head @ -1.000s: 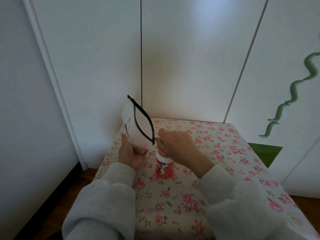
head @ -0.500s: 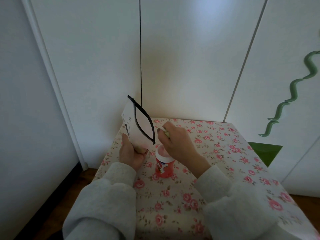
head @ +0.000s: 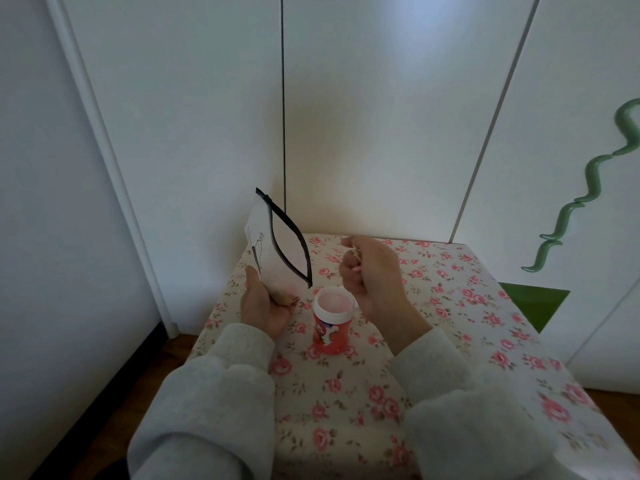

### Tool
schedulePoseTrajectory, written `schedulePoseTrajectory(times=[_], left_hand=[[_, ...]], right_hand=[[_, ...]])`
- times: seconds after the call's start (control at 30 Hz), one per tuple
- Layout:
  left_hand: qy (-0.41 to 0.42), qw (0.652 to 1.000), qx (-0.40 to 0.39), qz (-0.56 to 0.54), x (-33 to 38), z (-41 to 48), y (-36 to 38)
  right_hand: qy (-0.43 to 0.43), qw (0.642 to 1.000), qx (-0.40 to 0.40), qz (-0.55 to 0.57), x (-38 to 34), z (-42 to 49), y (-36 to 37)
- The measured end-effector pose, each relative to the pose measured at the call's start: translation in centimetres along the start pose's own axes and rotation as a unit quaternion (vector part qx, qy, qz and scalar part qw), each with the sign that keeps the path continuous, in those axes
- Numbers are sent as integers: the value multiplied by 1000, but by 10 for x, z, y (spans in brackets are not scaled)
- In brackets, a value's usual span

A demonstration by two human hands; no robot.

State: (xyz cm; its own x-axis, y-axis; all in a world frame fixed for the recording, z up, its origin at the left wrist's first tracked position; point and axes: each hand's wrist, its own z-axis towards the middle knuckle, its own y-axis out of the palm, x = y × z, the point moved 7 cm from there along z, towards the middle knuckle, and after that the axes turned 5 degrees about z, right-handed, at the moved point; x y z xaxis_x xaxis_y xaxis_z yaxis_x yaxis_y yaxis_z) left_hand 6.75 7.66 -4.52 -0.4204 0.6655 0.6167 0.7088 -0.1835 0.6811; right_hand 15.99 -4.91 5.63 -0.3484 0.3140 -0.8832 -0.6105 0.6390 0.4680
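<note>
My left hand grips the bottom of a white zip pouch, held upright with its black-edged mouth gaping open toward the right. A small red tub with a white rim stands open on the floral tablecloth, just right of that hand. My right hand hovers above and to the right of the tub, fingers curled round a small pale object that is mostly hidden.
White cupboard doors rise behind the table, with a green wavy handle and a green triangle at the right. A wooden floor shows at the lower left beside the table's edge.
My right hand lifted off the top of the red tub, uncovering its open mouth, and moved up and to the right. The pouch and left hand stayed put.
</note>
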Motion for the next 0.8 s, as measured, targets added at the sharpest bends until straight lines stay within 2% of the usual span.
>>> schedulePoseTrajectory(times=[0.07, 0.13, 0.3, 0.43, 0.6, 0.67, 0.8], left_hand=[[0, 1000, -1, 2, 1, 1, -1], [0, 1000, 0, 8, 0, 1, -1], [7, 1000, -2, -3, 0, -1, 1], [8, 1000, 1, -3, 1, -3, 2], [8, 1000, 3, -7, 1, -7, 5], [8, 1000, 4, -5, 1, -6, 5], [10, 1000, 5, -5, 1, -3, 2]], right_hand=[[93, 986, -1, 139, 8, 4, -2], [136, 967, -7, 215, 12, 7, -3], [119, 971, 11, 205, 13, 11, -2], [66, 990, 30, 123, 8, 10, 1], [-65, 997, 18, -40, -3, 4, 8], [-142, 979, 8, -147, -7, 2, 15], [-272, 903, -6, -332, -11, -3, 30]])
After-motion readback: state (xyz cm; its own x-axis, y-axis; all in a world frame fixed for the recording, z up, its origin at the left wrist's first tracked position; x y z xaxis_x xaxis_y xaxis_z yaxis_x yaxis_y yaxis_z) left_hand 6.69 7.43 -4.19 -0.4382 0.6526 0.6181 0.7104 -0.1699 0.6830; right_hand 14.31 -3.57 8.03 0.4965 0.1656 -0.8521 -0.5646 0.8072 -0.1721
